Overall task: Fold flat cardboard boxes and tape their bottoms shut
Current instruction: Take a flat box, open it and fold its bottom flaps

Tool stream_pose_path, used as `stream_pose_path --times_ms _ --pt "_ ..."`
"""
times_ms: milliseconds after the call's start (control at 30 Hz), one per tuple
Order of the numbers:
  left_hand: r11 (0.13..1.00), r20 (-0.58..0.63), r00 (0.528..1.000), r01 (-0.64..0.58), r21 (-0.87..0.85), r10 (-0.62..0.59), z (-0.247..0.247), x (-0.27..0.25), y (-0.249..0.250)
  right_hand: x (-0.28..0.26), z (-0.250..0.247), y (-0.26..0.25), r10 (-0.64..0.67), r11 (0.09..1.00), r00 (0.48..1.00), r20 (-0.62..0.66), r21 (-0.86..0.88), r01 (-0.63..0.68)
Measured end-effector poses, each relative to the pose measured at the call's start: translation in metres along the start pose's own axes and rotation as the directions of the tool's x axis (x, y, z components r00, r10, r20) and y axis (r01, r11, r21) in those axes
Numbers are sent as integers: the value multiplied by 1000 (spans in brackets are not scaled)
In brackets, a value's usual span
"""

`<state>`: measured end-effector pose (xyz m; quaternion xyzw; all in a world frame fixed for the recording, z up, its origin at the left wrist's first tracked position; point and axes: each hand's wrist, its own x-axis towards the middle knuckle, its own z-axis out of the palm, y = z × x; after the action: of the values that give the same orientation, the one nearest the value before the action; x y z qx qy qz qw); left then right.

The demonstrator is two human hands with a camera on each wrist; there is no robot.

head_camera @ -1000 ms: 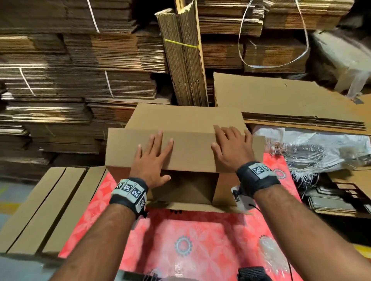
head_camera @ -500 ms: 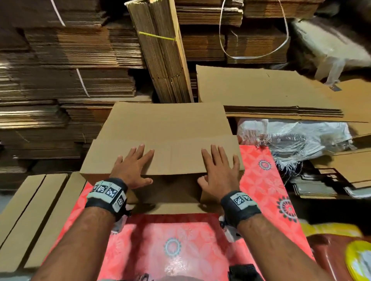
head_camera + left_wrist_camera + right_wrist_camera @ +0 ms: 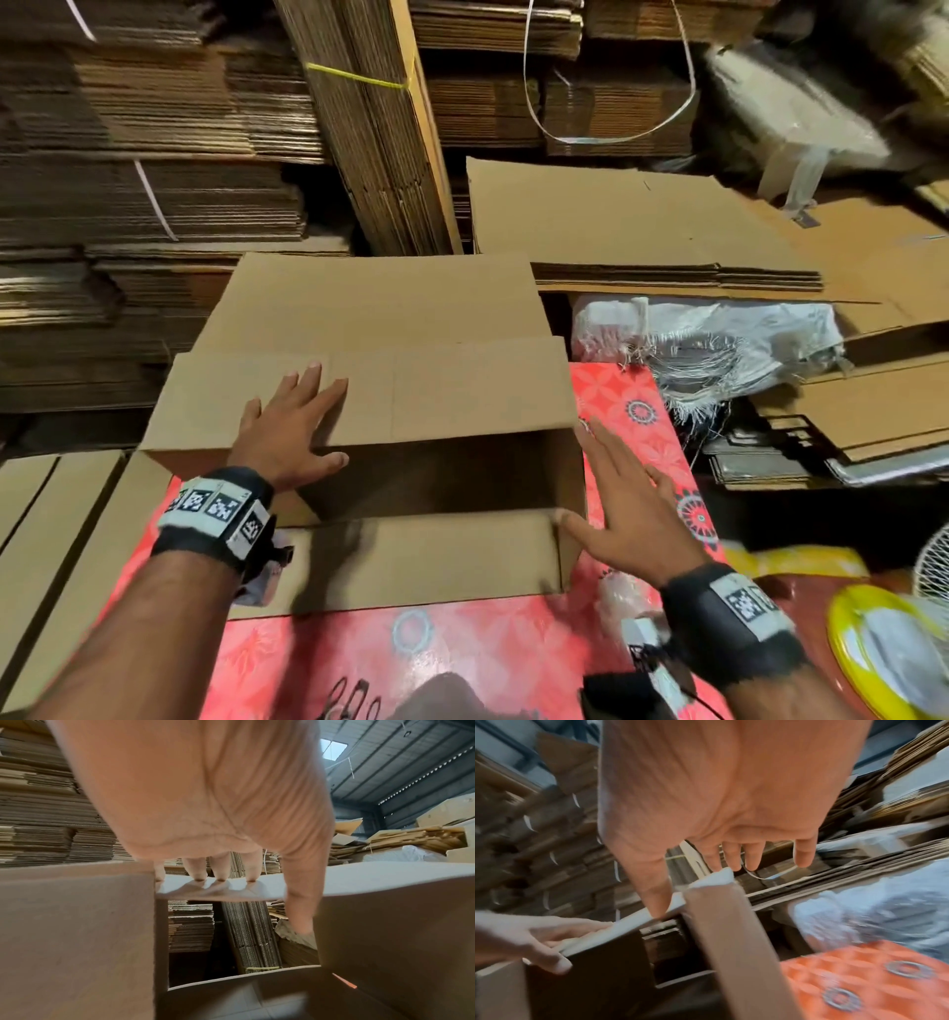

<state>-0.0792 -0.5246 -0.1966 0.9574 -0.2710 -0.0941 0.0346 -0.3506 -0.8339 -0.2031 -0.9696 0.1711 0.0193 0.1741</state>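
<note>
A brown cardboard box (image 3: 411,560) lies on the red patterned table (image 3: 462,652) with its dark opening facing me. My left hand (image 3: 287,426) lies flat on the far long flap (image 3: 462,390), fingers straight and thumb at the flap's near edge. In the left wrist view its fingertips (image 3: 219,877) press on that flap (image 3: 385,874). My right hand (image 3: 626,509) hovers at the box's right end with fingers spread and straight, holding nothing. Its thumb touches the near right corner. The right wrist view shows the right hand (image 3: 718,801) above the upright end flap (image 3: 731,943).
Tall stacks of flat cardboard (image 3: 154,195) fill the back and left. A pile of flat sheets (image 3: 642,221) and a white woven sack (image 3: 708,339) lie right of the box. Cardboard strips (image 3: 61,539) sit at the left, a yellow plate (image 3: 883,652) at the lower right.
My right hand has come off the far flap and moved to the box's right end. The left hand stays on the flap. The box opening now shows wider.
</note>
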Motion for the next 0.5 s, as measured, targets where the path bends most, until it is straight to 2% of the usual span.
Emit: stream_pose_path --times_ms 200,267,333,433,500 --pt "998 12 999 -53 16 53 -4 -5 24 74 -18 -90 -181 981 981 -73 50 185" --pt "999 -15 999 -41 0 40 -4 -8 28 102 -11 -118 -195 978 980 -37 62 197" --pt "999 -52 998 -31 -24 29 -3 -18 28 120 5 -132 -173 985 985 8 3 173" --pt "991 -213 972 71 -112 -94 5 -41 14 125 33 -132 -133 987 991 13 -92 134" --pt "951 -359 891 199 -238 -276 13 -52 -2 125 45 -126 -113 988 993 -25 -112 110"
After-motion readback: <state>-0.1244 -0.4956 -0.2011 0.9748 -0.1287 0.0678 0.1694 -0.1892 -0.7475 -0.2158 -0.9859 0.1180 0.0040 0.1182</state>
